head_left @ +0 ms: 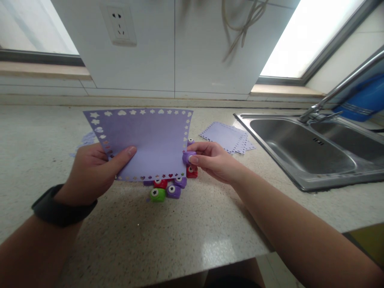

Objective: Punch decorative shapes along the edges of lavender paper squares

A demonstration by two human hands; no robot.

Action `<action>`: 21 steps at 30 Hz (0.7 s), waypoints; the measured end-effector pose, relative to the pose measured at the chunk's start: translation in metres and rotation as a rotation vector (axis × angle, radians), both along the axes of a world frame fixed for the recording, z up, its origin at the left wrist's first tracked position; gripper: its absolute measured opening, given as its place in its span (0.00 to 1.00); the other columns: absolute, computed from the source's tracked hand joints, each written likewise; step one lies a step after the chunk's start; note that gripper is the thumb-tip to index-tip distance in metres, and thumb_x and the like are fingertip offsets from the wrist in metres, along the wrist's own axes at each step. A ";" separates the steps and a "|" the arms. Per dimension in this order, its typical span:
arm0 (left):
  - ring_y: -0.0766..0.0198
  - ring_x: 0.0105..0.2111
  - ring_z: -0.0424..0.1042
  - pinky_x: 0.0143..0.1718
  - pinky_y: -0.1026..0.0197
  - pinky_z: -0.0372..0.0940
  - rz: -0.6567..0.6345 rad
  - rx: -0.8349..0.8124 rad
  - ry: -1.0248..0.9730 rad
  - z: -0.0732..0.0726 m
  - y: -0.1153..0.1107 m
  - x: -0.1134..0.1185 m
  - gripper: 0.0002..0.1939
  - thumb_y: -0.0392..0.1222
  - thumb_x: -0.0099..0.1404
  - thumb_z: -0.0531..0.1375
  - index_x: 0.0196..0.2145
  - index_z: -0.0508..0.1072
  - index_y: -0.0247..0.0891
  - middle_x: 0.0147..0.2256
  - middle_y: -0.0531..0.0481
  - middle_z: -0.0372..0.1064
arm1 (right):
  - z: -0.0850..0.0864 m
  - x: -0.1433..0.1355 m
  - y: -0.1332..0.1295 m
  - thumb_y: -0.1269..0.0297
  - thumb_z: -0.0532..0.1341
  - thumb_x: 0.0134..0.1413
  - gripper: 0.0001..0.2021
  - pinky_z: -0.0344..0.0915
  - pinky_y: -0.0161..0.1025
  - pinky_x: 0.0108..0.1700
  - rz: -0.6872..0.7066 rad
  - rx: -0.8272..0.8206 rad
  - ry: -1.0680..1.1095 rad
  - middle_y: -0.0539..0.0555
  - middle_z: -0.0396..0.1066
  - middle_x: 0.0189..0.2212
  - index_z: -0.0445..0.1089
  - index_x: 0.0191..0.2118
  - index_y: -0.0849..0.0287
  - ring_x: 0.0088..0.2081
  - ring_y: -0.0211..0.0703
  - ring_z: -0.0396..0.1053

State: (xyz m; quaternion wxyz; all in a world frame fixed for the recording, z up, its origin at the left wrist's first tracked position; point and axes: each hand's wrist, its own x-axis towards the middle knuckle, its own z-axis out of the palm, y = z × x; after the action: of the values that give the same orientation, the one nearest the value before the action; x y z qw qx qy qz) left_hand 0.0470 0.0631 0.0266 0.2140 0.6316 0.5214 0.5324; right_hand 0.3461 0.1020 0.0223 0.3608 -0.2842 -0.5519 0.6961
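Observation:
A sheet of purple paper (150, 136) with shapes such as stars, flowers and hearts cut along its edges is held up by my left hand (99, 168), thumb on the front. Between the thumb and fingers of my right hand (213, 160) is a purple craft punch (187, 157), at the sheet's right edge. Behind and below the paper lie several more punches, among them a green punch (157, 195), a red punch (192, 172) and a purple punch (173, 191). The paper hides part of this group.
A pile of punched purple sheets (222, 136) lies on the speckled countertop (144, 248), right of the punches. Small purple paper bits (87, 139) lie behind my left hand. A steel double sink (297, 176) with a faucet (315, 112) is at the right. A tiled wall stands behind.

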 end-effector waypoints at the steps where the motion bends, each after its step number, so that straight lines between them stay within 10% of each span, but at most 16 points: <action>1: 0.65 0.26 0.79 0.28 0.65 0.75 0.002 0.003 0.009 -0.001 0.000 -0.001 0.06 0.40 0.59 0.70 0.35 0.87 0.44 0.32 0.51 0.85 | -0.001 0.000 0.000 0.58 0.78 0.49 0.15 0.70 0.35 0.34 0.000 0.002 -0.001 0.51 0.78 0.31 0.81 0.40 0.59 0.29 0.35 0.71; 21: 0.64 0.26 0.78 0.28 0.64 0.74 0.034 0.034 0.079 0.001 0.000 0.000 0.05 0.42 0.59 0.69 0.34 0.86 0.43 0.31 0.51 0.84 | 0.000 -0.006 -0.002 0.60 0.77 0.51 0.12 0.68 0.35 0.33 0.038 -0.021 0.014 0.49 0.75 0.28 0.79 0.35 0.60 0.28 0.34 0.70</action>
State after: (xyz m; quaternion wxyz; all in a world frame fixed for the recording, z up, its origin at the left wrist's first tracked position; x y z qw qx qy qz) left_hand 0.0468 0.0631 0.0276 0.1735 0.6468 0.5309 0.5192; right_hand 0.3399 0.1003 0.0223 0.3482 -0.2725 -0.5475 0.7104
